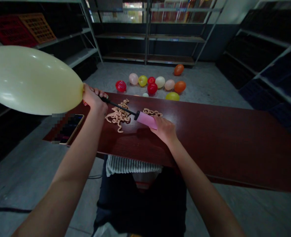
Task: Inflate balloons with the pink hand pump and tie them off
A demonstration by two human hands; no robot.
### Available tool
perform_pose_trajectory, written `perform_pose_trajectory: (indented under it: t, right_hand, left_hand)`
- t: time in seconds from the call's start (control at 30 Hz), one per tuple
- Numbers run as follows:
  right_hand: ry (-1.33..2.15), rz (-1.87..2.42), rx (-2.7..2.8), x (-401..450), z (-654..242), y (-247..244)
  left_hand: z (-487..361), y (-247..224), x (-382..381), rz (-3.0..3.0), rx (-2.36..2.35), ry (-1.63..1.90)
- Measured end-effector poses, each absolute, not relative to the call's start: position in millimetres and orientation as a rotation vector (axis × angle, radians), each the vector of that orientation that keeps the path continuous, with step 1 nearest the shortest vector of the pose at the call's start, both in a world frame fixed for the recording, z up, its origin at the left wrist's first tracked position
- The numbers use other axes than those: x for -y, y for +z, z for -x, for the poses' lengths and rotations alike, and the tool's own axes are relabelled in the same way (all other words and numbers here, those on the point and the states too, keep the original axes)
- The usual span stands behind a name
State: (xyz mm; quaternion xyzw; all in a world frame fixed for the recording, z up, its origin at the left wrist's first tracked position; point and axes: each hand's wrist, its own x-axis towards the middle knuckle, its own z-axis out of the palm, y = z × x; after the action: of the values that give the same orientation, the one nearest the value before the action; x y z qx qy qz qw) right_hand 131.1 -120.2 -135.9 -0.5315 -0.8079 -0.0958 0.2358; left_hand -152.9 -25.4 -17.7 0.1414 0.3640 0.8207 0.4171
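Note:
A large, inflated pale yellow balloon stretches to the left from my left hand. That hand is closed around the balloon's neck and the black end of a hand balloon pump; its grip hides where the two meet. From there the pump's thin black rod slants down to the pink barrel. My right hand is wrapped round the barrel's lower end. Beneath the rod, a pile of beige twisted strands lies on the dark red table. More such strands lie just behind the barrel.
A phone, partly pixelated, rests at the table's left end. Several small balloons in red, orange, yellow and pale colours lie on the floor beyond. Metal shelves stand at the back, with a red crate on the left rack.

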Motion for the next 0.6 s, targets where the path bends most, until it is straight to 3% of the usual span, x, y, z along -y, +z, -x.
perform_pose_trajectory:
  t: [0.1, 0.27, 0.6]
  right_hand:
    - [-0.247, 1.523, 2.153, 119, -132, -137]
    - [-0.204, 1.561, 2.031, 117, -134, -139]
    - [-0.248, 1.725, 1.900, 117, -140, -141]
  left_hand:
    - [134, -6, 19, -0.330, -0.894, 2.228]
    - [86, 8, 14, -0.446, -0.900, 2.194]
    - [-8, -44, 26, -0.503, -0.884, 1.964]
